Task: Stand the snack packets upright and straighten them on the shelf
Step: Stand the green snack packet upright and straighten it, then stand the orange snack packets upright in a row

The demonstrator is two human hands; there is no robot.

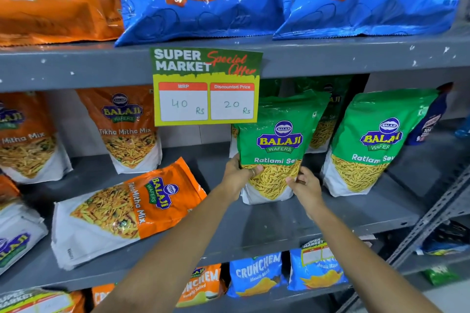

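Both hands on the green Ratlami Sev packet (273,150), middle shelf (279,221), right of centre. Left hand (237,176) clamps its lower left edge, thumb across the front. Right hand (306,185) grips the lower right edge, fingers curled onto the front. Packet is upright, long axis vertical, base on or just above the shelf; contact is hidden by the hands, can't tell. It sits just in front of another green packet and near the second Ratlami Sev packet (368,145) to its right, which also stands.

My read: this one is nearly done, only needs squaring up and pushing back in line.

Relation that matters for the next move: the fallen orange Tikha Mitha Mix packet (127,211) lies flat on the same shelf, to the left of and below both hands. Long axis runs roughly left-right, tilted, white base end at lower left, orange top end at upper right, pointing toward the hands. Left hand is clearly nearer; that top end is near the left forearm. I'd guess left hand takes the top end, right follows to lift the packet onto its base.

The standing Tikha Mitha Mix packet (127,129) behind it marks the row to match.
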